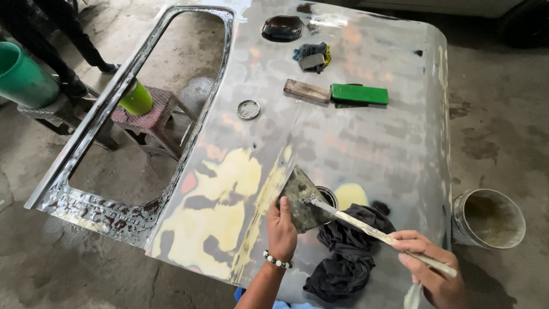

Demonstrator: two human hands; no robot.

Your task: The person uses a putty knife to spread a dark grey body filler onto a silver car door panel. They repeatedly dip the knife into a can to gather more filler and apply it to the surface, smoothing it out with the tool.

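A bare-metal car door panel lies flat, patched with yellow filler. My left hand, with a bead bracelet at the wrist, holds a flat smeared metal spreader plate tilted over the panel. My right hand grips the handle of a long putty knife, whose tip rests on that plate. A dark crumpled rag lies on the panel under the knife, next to a small open tin.
Farther up the panel lie a wooden block, a green sanding block, a round lid, a cloth bundle and a black tray. A metal bucket stands right. Stools and green containers are left; a person's legs top left.
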